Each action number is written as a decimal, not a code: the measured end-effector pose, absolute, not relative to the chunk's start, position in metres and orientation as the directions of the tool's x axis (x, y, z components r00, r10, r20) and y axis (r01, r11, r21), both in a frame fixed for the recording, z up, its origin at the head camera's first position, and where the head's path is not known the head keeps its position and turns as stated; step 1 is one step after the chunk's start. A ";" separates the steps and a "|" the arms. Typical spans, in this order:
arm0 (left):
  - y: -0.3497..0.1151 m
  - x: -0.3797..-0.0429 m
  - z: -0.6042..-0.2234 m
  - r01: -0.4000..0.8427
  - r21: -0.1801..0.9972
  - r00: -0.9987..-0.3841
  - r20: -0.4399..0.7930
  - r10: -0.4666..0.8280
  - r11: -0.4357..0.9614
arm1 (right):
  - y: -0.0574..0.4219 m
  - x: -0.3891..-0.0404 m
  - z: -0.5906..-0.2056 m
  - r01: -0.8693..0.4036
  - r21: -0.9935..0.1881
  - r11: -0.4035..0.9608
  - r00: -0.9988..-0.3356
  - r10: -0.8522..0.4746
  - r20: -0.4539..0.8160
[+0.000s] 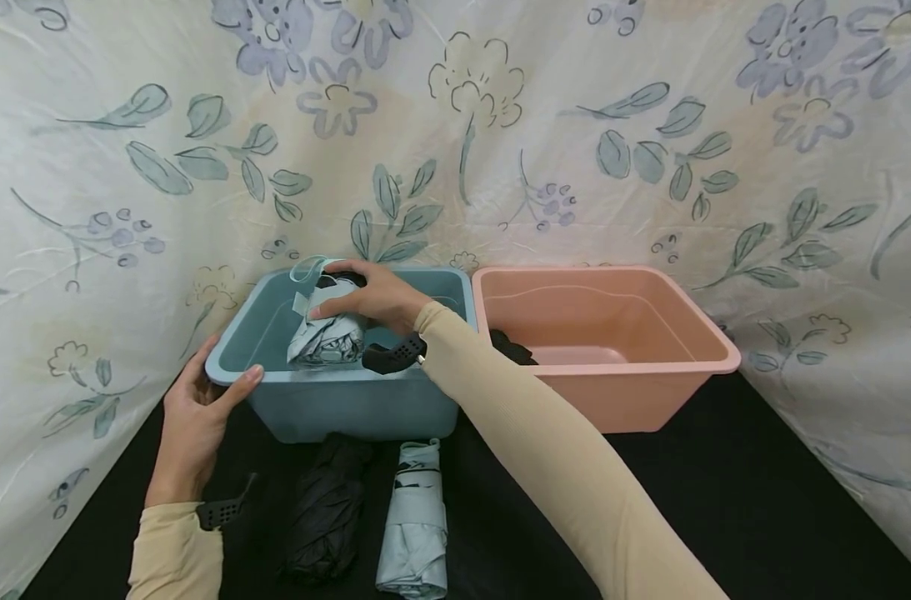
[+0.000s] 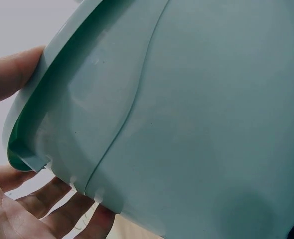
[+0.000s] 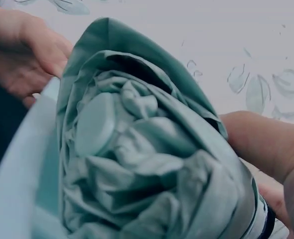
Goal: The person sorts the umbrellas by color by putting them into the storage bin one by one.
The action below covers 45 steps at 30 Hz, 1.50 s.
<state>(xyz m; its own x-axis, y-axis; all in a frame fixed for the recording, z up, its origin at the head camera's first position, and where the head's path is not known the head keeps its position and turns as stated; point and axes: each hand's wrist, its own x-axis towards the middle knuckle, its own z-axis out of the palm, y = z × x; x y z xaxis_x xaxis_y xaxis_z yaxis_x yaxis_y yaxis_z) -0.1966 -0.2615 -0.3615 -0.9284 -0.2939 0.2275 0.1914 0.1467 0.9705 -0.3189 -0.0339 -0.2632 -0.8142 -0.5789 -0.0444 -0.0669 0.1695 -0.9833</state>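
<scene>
My right hand grips a folded pale grey-blue umbrella from above, over the inside of the blue plastic bin. The umbrella's bunched fabric end fills the right wrist view, with a thin wrist loop showing at its far end in the head view. At the bin's left side, my left hand holds the rim. Its thumb lies on the rim while the fingers reach round the corner.
A pink bin stands against the blue one's right side, with a dark bundle inside. On the black surface in front lie a black folded umbrella and another pale folded umbrella. A floral curtain hangs behind.
</scene>
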 end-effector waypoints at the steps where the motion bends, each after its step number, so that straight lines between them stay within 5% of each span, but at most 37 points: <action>1: -0.262 -0.197 -0.362 0.189 0.971 -0.928 0.225 -0.296 0.146 | -0.039 -0.322 -0.265 -0.077 -0.981 0.180 -0.817 -0.575 -0.041; 27: -0.263 -0.195 -0.362 0.245 0.961 -0.925 0.272 -0.266 0.131 | -0.100 -0.350 -0.287 -0.111 -0.920 0.375 -0.838 -0.533 -0.117; 45: -0.263 -0.195 -0.363 0.260 0.963 -0.923 0.269 -0.275 0.071 | -0.119 -0.352 -0.297 -0.094 -0.928 0.359 -0.808 -0.572 -0.139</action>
<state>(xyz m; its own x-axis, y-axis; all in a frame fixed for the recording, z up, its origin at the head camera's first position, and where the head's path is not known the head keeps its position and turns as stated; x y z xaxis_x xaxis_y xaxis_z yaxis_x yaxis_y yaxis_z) -0.1951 -0.2632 -0.3629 -0.9230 -0.2752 0.2689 0.2596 0.0705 0.9631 -0.3516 -0.1191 -0.2974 -0.8082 -0.5722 -0.1394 -0.0943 0.3594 -0.9284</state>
